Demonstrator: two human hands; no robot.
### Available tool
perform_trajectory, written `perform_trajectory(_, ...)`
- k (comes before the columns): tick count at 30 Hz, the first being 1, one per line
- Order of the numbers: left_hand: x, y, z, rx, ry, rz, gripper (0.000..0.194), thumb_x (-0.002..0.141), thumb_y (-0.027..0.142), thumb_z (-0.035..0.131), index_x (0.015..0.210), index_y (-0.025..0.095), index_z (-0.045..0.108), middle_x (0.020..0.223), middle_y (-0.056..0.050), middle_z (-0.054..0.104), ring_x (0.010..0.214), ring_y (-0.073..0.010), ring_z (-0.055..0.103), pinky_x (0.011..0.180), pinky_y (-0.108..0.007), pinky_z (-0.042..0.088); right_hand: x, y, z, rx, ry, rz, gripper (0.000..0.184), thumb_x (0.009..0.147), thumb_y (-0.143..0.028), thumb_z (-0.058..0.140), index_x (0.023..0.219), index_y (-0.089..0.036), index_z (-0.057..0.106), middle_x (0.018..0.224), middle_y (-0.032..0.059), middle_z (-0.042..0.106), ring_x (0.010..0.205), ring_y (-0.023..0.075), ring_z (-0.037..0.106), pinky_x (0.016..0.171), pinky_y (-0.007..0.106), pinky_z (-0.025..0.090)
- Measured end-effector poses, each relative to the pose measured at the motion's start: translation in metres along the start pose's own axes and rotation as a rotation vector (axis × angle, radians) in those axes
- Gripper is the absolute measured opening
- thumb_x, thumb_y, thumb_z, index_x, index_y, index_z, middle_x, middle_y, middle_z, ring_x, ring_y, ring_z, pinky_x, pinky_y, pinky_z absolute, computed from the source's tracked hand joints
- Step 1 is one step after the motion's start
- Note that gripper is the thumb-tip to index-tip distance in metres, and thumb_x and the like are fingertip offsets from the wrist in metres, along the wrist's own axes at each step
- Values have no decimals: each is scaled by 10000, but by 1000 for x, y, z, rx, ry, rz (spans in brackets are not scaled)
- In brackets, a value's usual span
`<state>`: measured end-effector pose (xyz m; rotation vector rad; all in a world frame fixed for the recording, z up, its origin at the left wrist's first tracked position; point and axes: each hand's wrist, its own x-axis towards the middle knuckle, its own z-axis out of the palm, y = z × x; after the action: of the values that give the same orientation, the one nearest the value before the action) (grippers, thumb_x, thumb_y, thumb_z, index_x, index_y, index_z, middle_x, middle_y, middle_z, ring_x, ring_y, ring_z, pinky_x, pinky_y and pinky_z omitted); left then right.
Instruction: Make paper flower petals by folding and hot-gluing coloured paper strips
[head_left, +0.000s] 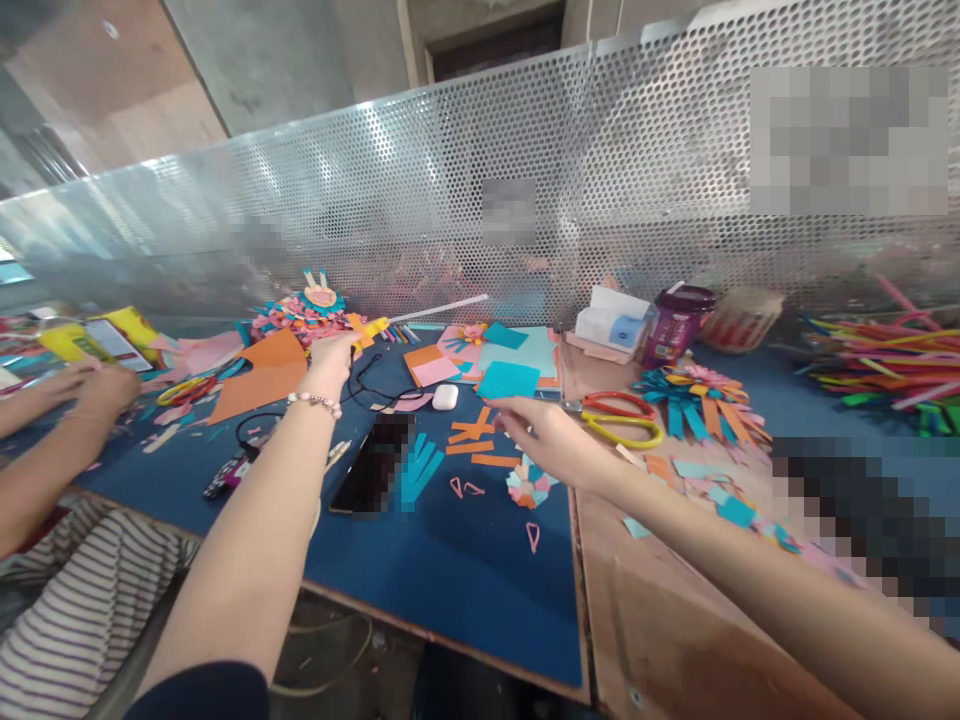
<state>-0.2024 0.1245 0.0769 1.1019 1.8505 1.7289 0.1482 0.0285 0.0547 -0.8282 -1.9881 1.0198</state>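
Your left hand [330, 362], left of frame centre: fingers wrapped round yellow tool [373, 330]. Your right hand [540, 437], mid-frame: fingers bent beside orange strips [470, 448]; cannot tell if pinching. Strips likely light, easily creased; best held by ends.

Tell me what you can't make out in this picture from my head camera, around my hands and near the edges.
All in the head view:
- Left hand: its own back hides its grip on the yellow tool.
- Right hand: fingertips too small to tell whether they touch the orange strips.
- Coloured bundle: cut off by the right edge.
- Lower right: a pixelated patch hides what lies there.
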Motion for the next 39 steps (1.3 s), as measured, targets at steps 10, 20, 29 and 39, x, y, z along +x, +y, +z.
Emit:
perform_trajectory(10,-106,33,80,-440,-364,4,239,608,269,754,761,91,709,755,-86,711,743,-201,661,692,-316,514,106,9,59,670,110,177,473,910,-565,296,966,-154,524,898,123,651,784,187,657,745,360,546)
perform_trajectory(20,-160,53,78,-618,-461,95,204,686,312,712,811,154,675,931,-58,698,908,-190,654,843,-338,509,93,-5,19,864,469,25,311,839,-503,468,945,-211,486,986,58,655,891,188,647,737,311,510)
perform_trajectory(29,-137,21,60,-400,-401,168,305,698,333,692,952,166,663,910,-66,693,812,-178,656,735,-306,529,-1,-26,15,700,372,144,324,829,-450,539,1026,-193,551,761,25,675,617,153,623,590,274,472)
perform_trajectory(39,-148,9,58,-289,-512,164,230,694,321,706,847,153,670,771,-60,691,617,-157,626,547,-264,505,-62,-31,23,493,202,327,337,866,-463,514,987,-156,582,432,-31,563,458,118,530,489,213,415)
